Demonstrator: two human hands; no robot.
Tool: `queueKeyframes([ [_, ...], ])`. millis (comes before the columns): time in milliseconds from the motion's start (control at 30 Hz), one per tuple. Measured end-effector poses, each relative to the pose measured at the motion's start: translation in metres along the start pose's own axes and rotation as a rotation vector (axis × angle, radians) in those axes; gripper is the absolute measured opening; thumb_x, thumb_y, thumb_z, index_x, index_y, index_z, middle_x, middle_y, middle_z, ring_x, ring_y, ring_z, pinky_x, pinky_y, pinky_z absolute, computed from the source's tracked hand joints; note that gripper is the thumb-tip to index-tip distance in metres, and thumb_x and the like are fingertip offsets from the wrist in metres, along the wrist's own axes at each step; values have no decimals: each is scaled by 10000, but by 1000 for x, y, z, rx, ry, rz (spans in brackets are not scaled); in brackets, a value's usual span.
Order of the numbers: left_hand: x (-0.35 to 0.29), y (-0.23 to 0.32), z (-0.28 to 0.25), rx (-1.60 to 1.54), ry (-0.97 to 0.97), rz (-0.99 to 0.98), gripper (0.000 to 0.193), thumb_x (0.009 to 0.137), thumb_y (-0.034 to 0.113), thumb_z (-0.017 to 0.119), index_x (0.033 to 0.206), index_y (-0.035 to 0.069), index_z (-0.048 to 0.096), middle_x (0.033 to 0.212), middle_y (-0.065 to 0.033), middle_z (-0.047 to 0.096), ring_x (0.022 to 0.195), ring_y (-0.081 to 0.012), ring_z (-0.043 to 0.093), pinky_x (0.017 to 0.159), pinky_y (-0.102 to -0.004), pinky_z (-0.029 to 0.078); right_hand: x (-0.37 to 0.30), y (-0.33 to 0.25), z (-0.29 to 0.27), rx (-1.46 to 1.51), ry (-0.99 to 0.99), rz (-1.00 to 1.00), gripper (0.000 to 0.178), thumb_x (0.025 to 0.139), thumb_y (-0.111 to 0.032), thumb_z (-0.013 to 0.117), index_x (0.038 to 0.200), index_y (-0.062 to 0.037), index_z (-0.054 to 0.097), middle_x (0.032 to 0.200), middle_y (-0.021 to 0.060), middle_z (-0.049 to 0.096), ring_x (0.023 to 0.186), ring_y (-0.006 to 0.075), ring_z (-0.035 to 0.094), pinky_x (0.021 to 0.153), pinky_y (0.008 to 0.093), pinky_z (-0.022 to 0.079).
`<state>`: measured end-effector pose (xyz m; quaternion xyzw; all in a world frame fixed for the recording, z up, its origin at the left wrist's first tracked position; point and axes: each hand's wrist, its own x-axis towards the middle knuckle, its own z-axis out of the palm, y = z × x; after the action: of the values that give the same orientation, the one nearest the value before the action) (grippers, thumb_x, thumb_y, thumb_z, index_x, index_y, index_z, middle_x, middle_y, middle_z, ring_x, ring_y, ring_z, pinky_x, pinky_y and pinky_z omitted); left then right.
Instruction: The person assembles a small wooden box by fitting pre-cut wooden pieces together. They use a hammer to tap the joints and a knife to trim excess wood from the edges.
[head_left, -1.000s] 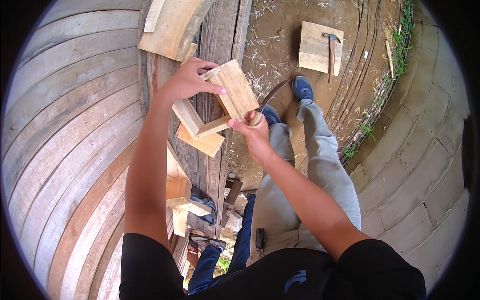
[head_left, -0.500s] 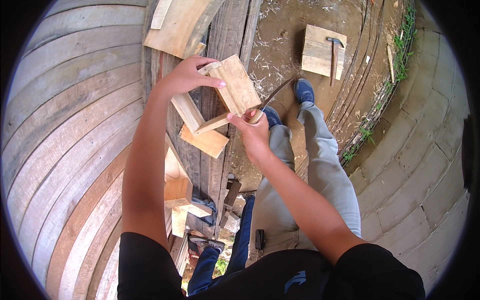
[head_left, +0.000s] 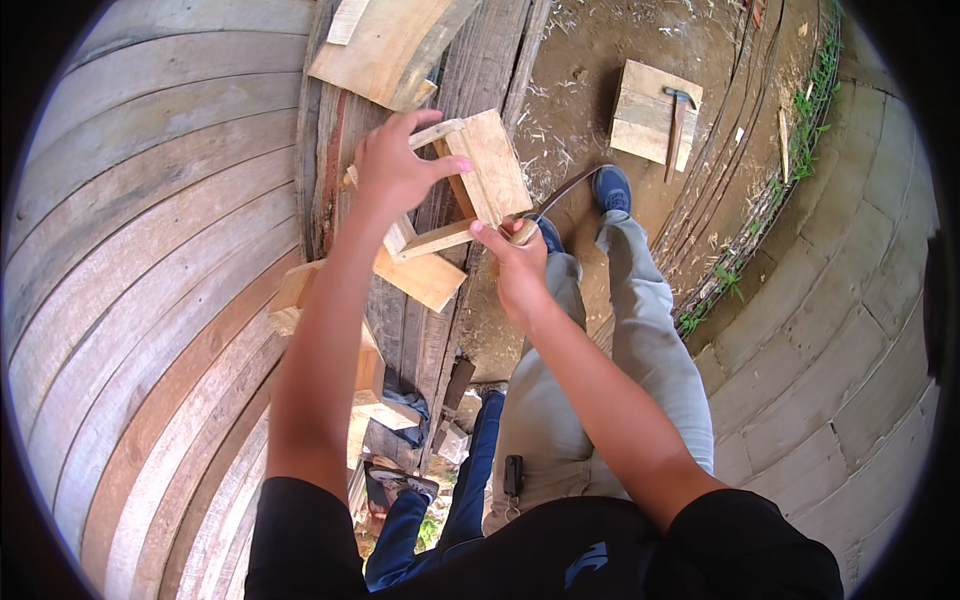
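A small open box of pale boards (head_left: 487,165) is in front of me, its board sides forming a frame. Over its left side my left hand (head_left: 385,170) has its fingers spread, slightly blurred, the thumb next to the box's top board. My right hand (head_left: 520,270) is closed around the wooden handle (head_left: 524,232) of a curved-blade knife, its thumb against the box's near corner. The dark thin blade (head_left: 572,184) arcs away to the right, toward my shoe. Another pale board (head_left: 425,280) shows beneath the box on the weathered timber bench (head_left: 400,335).
A hammer (head_left: 675,130) rests on a wooden block (head_left: 640,110) on the dirt floor. Wide cut boards (head_left: 390,45) lie at the bench's far end. More wooden pieces (head_left: 368,370) are near my left forearm. Another person's blue-trousered leg (head_left: 470,480) is at lower left.
My left hand has loosened from the box's corner and shifted left and nearer, its fingers spreading. The right hand keeps the knife and has barely moved. The whole view has shifted slightly.
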<state>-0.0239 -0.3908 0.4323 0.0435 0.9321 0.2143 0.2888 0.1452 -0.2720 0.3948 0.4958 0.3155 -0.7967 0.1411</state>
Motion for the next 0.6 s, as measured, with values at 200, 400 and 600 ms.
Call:
queueKeyframes([
  [200, -23, 4, 28, 67, 156, 14, 693, 759, 520, 805, 1355, 252, 575, 1399, -82, 522, 1423, -276, 335, 1183, -555, 8, 1, -6, -4, 14, -10, 16, 390, 810, -62, 837, 964, -114, 483, 928, -12, 556, 848, 86, 552, 762, 248, 435],
  [400, -19, -15, 24, 10, 80, 29, 689, 798, 518, 771, 1393, 280, 519, 1391, -65, 489, 1439, -276, 293, 1189, -571, -18, 5, -9, -4, -77, -135, -41, 393, 799, -46, 833, 940, -130, 476, 952, -10, 571, 858, 84, 551, 782, 260, 439],
  [600, -17, -15, 27, 12, 103, 49, 689, 803, 553, 757, 1393, 274, 538, 1379, -81, 505, 1429, -287, 295, 1178, -537, 28, 7, -1, 0, 28, -78, -200, 398, 776, -22, 843, 934, -122, 491, 839, -52, 525, 728, 42, 480, 670, 234, 410],
])
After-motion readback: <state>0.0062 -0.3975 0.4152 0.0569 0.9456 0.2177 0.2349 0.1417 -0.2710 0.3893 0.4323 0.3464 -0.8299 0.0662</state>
